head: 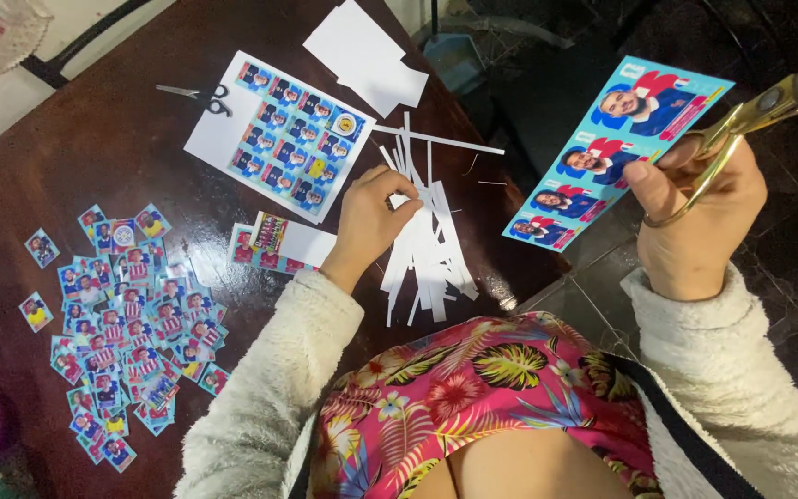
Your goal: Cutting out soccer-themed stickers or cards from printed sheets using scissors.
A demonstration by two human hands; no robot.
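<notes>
Seen from above, a person in a fluffy cream jacket and a pink floral top sits at a dark wooden tabletop (94, 139).

The right hand (695, 217), at the right of the frame and out past the tabletop edge, holds two things at once. Its fingers are closed around one strip of four portrait stickers (602, 152), light blue, running diagonally from upper right to centre. They are also threaded through the handle of one pair of gold scissors (741, 125), whose blades are cut off at the right edge.

The left hand (367, 222), at the centre, has its fingers bunched and pinched on a white paper offcut at the top of one loose pile of white paper strips (427, 245); the strips are too tangled to count.

At upper centre lies one uncut sticker sheet (284, 134), with a second, smaller pair of scissors (200, 95) just to its left. Below the sheet sits a short partly cut piece (279, 245).

At lower left spreads a heap of cut single stickers (131, 314), several dozen, overlapping too much for an exact count. Blank white paper pieces (367, 55) lie at top centre.
</notes>
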